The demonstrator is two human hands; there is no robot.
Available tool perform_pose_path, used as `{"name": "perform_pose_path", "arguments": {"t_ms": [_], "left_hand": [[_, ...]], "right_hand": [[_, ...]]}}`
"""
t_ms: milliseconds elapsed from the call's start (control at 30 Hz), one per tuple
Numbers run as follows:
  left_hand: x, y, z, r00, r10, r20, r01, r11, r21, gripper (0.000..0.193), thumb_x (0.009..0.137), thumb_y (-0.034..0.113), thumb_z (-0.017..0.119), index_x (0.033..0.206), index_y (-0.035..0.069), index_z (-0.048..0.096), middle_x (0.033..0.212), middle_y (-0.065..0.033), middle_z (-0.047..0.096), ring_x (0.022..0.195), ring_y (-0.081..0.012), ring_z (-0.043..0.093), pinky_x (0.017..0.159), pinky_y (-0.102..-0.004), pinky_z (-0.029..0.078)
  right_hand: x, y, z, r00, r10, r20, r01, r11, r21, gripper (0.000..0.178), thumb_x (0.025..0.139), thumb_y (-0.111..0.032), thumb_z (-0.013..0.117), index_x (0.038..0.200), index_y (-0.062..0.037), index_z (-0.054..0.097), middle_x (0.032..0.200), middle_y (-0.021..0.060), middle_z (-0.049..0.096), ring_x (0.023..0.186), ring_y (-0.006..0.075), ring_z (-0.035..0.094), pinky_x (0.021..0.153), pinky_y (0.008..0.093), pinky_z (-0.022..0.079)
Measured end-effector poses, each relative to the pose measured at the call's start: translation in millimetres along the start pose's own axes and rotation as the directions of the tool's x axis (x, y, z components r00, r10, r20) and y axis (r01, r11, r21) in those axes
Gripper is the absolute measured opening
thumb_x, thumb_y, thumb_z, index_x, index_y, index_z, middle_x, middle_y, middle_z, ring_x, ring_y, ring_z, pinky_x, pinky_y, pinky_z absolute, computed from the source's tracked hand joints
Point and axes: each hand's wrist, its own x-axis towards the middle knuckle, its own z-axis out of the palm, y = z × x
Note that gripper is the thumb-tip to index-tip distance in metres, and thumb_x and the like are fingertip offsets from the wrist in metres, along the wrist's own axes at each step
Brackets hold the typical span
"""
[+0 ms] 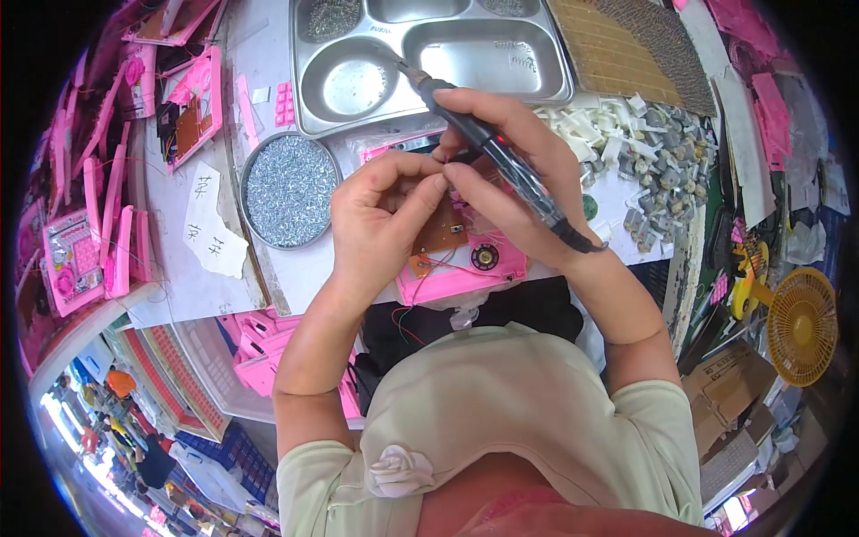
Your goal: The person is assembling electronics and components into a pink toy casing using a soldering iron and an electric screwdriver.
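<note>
A metal tray (461, 67) with several compartments lies on the white tabletop (309, 285), and the work is on its near side, toward the person. There an open pink casing (508, 265) rests, with a brown circuit board (441, 236) and a round black speaker (484, 258) in it; the hands partly cover it.

The left hand (374, 210) is above the casing, near the tray's close edge, its thumb and forefinger pinched almost together. Whether a tiny piece is between them, I cannot tell. The right hand (534, 166) holds a black handheld tool (488, 141) in the crook of its thumb and forefinger, the metal tip slanting over the tray; contact with the tray cannot be made out. The right thumb reaches to the left fingers (420, 201), meeting or nearly meeting them.

Small coiled springs (523, 61) lie in the tray. A round dish of small silvery screws (292, 190) stands off the tray's near left corner, and pink buttons (284, 105) lie just beside its left edge. Off its near right corner spreads a heap of white and gray parts (649, 166); a cardboard sheet (608, 54) lies right of the tray. Well apart, farther right, is a yellow fan (803, 327).
</note>
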Motion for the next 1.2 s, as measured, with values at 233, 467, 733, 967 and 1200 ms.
{"name": "perform_pose_path", "arguments": {"t_ms": [233,467,733,967,1200], "left_hand": [[1.6,-5.4,-5.0,1.000,-0.001,-0.012,0.002,1.000,0.005,0.008,0.097,0.001,0.070,0.104,-0.003,0.070,0.095,-0.0040,0.072,0.086,-0.0085,0.066,0.080,-0.0237,0.053],[4.5,-0.1,-8.9,0.998,-0.068,0.015,0.066,0.990,0.123,0.005,0.094,0.001,0.071,0.099,-0.002,0.070,0.093,-0.0013,0.067,0.080,-0.0067,0.061,0.074,-0.0219,0.049],[7.3,-9.9,-5.4,0.914,0.397,0.088,-0.355,0.673,0.648,0.013,0.075,0.000,0.080,0.082,0.001,0.070,0.099,-0.0091,0.056,0.074,-0.0183,0.060,0.061,-0.0297,0.051],[7.1,-13.7,-5.7,0.913,0.403,0.065,-0.343,0.670,0.658,0.011,0.077,0.001,0.079,0.082,0.001,0.070,0.099,-0.0060,0.052,0.080,-0.0146,0.054,0.066,-0.0264,0.045],[7.8,-15.4,-7.4,0.905,0.420,0.065,-0.350,0.650,0.675,0.010,0.078,0.000,0.078,0.081,0.001,0.069,0.098,-0.0047,0.053,0.072,-0.0095,0.051,0.057,-0.0233,0.040]], "right_hand": [[-0.9,4.5,2.8,1.000,0.005,-0.029,-0.006,1.000,-0.017,0.054,0.084,0.005,0.071,0.135,-0.0095,0.061,0.098,0.0089,0.065,0.086,0.0200,0.067,0.078,0.0320,0.055],[-11.2,4.8,2.0,0.993,-0.085,-0.077,0.071,0.983,-0.167,0.053,0.080,0.005,0.075,0.130,-0.0087,0.065,0.094,0.0085,0.065,0.083,0.0216,0.068,0.076,0.0332,0.056],[-38.7,-9.0,-58.4,0.974,-0.222,-0.042,0.208,0.953,-0.221,0.040,0.077,0.001,0.084,0.113,-0.0016,0.068,0.077,0.0077,0.064,0.062,0.0152,0.055,0.057,0.0261,0.041],[-52.4,-4.5,-66.6,0.947,-0.295,0.129,0.320,0.910,-0.264,0.037,0.075,-0.003,0.085,0.105,-0.0017,0.065,0.067,0.0056,0.062,0.051,0.0155,0.054,0.046,0.0276,0.038],[-50.9,-3.2,-58.6,0.947,-0.268,0.178,0.310,0.907,-0.284,0.038,0.073,-0.003,0.084,0.106,-0.0026,0.066,0.068,0.0064,0.063,0.051,0.0183,0.054,0.046,0.0292,0.039]]}}
